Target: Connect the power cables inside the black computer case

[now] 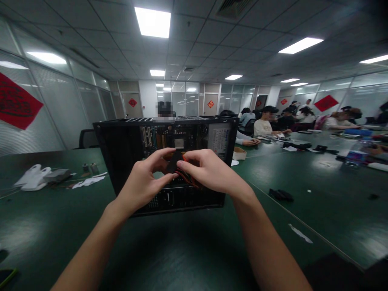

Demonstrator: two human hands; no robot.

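I count one black computer case, standing open on the green table, and two bare hands in front of it, the left hand and the right hand. On the walls hang four red paper decorations. On the ceiling, about ten lit light panels are visible. One white glove pile lies at the left, with two small metal cylinders near it.

Both forearms rise from the frame's bottom edge toward the centre. The left hand and right hand meet there, fingers curled, fingertips almost touching.
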